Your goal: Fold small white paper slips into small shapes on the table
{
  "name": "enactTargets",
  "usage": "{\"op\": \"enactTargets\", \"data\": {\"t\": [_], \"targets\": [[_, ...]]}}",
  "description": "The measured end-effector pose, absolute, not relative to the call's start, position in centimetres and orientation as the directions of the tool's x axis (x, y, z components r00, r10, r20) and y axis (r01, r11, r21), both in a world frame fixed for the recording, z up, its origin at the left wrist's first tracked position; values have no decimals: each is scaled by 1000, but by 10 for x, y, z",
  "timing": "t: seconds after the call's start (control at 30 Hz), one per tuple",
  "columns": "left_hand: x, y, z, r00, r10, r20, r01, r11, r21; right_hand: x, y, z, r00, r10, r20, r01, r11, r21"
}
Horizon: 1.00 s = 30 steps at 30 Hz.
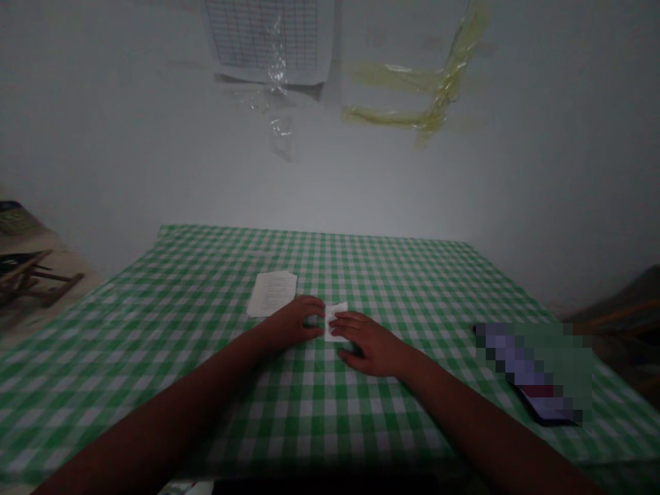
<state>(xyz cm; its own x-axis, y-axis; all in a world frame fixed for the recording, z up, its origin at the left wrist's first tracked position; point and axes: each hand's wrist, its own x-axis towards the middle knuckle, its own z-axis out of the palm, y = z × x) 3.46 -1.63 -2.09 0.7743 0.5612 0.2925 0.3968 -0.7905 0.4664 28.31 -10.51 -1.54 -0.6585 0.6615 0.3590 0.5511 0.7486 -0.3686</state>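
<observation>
A small white piece of folded-looking paper (337, 309) lies on the green-and-white checked tablecloth (309, 412). My left hand (295, 322) rests at its left edge, thumb and fingers apart in a C shape, the fingertips at or just beside the paper. From the right, my right hand (372, 345) reaches over it with fingers stretched out flat on its surface and the thumb spread toward me. Part of the paper is hidden under those fingers. Behind my left hand lies a stack of printed white sheets (271, 291), slightly fanned.
A phone-like dark-edged object (546, 412), mostly pixelated, lies at the table's right. The table's far edge meets a white wall (309, 185), where a gridded sheet (265, 34) and yellow tape (433, 110) are stuck. A wooden folding frame (51, 282) stands on the floor at left.
</observation>
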Motion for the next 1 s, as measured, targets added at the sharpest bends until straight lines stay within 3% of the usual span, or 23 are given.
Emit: {"op": "enactTargets", "data": {"t": [1.0], "targets": [[35, -20, -15, 791, 546, 278, 406, -806, 430, 283, -104, -18, -677, 649, 347, 544, 759, -357]]}}
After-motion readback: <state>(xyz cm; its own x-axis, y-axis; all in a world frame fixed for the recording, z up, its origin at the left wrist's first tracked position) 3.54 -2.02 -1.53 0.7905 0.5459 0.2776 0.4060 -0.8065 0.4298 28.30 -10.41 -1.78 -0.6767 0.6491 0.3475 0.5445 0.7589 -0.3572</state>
